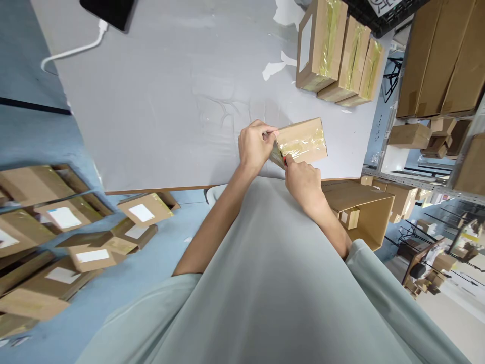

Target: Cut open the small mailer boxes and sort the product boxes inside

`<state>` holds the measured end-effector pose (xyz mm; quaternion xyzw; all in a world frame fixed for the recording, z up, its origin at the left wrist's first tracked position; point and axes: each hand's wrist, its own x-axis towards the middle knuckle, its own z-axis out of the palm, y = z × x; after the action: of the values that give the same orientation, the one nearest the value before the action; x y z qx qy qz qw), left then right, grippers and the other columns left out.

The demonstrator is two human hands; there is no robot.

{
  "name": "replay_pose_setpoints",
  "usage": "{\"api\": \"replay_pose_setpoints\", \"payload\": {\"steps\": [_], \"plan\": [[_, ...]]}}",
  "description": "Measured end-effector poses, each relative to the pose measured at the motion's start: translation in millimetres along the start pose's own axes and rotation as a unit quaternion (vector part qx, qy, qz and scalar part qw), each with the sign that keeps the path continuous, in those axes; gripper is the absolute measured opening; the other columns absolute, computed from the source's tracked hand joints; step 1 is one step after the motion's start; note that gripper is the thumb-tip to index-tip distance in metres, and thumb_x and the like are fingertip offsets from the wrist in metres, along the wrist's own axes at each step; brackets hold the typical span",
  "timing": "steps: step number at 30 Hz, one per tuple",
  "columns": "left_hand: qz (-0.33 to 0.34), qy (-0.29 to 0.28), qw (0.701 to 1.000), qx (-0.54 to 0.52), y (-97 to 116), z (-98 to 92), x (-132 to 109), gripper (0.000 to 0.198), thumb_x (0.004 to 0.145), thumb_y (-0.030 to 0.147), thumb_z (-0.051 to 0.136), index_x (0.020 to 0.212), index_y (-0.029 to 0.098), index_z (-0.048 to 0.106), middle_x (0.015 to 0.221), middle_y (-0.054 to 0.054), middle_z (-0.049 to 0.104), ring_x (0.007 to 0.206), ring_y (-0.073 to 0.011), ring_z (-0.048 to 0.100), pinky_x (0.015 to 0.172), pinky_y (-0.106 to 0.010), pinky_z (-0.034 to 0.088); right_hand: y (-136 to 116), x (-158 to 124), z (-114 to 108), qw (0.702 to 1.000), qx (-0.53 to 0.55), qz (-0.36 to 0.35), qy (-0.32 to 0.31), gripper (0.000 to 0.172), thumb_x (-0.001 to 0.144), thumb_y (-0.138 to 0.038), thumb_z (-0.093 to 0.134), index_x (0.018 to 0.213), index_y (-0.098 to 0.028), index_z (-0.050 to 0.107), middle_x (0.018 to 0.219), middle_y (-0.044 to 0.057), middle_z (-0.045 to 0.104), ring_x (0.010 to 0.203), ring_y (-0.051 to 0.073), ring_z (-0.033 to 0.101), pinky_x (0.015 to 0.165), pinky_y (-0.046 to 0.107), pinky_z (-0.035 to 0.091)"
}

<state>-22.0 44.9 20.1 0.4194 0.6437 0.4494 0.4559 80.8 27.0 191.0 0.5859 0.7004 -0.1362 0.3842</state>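
Observation:
A small cardboard box (303, 132) with clear, yellowish tape along it lies near the table's front edge, slightly tilted in my view. My left hand (255, 144) pinches its upper left corner between thumb and fingers. Below that corner, the box's left end and what looks like a loose strip of tape are partly in shadow. Against the lower left edge of the box is my right hand (303, 182), its fingers curled round a small red tool (285, 160). Only a bit of red shows at the fingertips, so the tool's kind is hidden.
Taped boxes (341, 60) stand at the table's back right, near torn white paper scraps (278, 66). A black device (109, 12) with a white cable (76, 51) lies back left. Opened cartons (94, 250) cover the floor at left; a large open carton (367, 217) sits at right.

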Motion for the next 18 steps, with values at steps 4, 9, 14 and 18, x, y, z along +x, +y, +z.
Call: {"api": "replay_pose_setpoints", "payload": {"steps": [4, 9, 14, 18], "plan": [[0.009, 0.011, 1.0, 0.028, 1, 1.7, -4, 0.015, 0.098, 0.027, 0.073, 0.101, 0.025, 0.088, 0.101, -0.003, 0.08, 0.092, -0.0205, 0.073, 0.092, -0.034, 0.06, 2, -6, 15, 1.0, 0.005, 0.001, -0.018, 0.05, 0.114, -0.016, 0.037, 0.154, -0.016, 0.067, 0.115, 0.027, 0.084, 0.106, 0.034, 0.084, 0.087, 0.041, 0.06], [0.005, 0.007, 0.999, 0.047, -3, -2.6, -2, 0.017, 0.098, 0.032, 0.075, 0.106, 0.023, 0.087, 0.104, -0.004, 0.081, 0.09, -0.0204, 0.073, 0.09, -0.033, 0.06, 15, -20, 31, 0.999, 0.035, -0.022, -0.01, 0.057, 0.114, -0.023, 0.041, 0.17, -0.017, 0.054, 0.11, 0.025, 0.085, 0.102, 0.034, 0.085, 0.082, 0.039, 0.061], [-0.005, 0.026, 0.998, 0.063, 4, -1.6, -4, 0.018, 0.1, 0.03, 0.075, 0.114, 0.024, 0.084, 0.115, -0.008, 0.077, 0.111, -0.0279, 0.074, 0.104, -0.041, 0.061, 61, -36, 32, 0.994, 0.111, -0.013, 0.022, 0.059, 0.12, -0.034, 0.037, 0.178, -0.026, 0.046, 0.108, 0.018, 0.087, 0.095, 0.034, 0.084, 0.082, 0.04, 0.061], [0.052, 0.025, 0.994, 0.096, 35, 30.5, -12, 0.027, 0.104, 0.035, 0.073, 0.13, 0.027, 0.079, 0.148, -0.012, 0.068, 0.153, -0.0399, 0.055, 0.131, -0.057, 0.046, 111, -24, 37, 0.983, 0.157, 0.041, 0.08, 0.061, 0.121, -0.04, 0.037, 0.178, -0.023, 0.046, 0.108, 0.017, 0.087, 0.093, 0.033, 0.082, 0.086, 0.04, 0.061]]}}
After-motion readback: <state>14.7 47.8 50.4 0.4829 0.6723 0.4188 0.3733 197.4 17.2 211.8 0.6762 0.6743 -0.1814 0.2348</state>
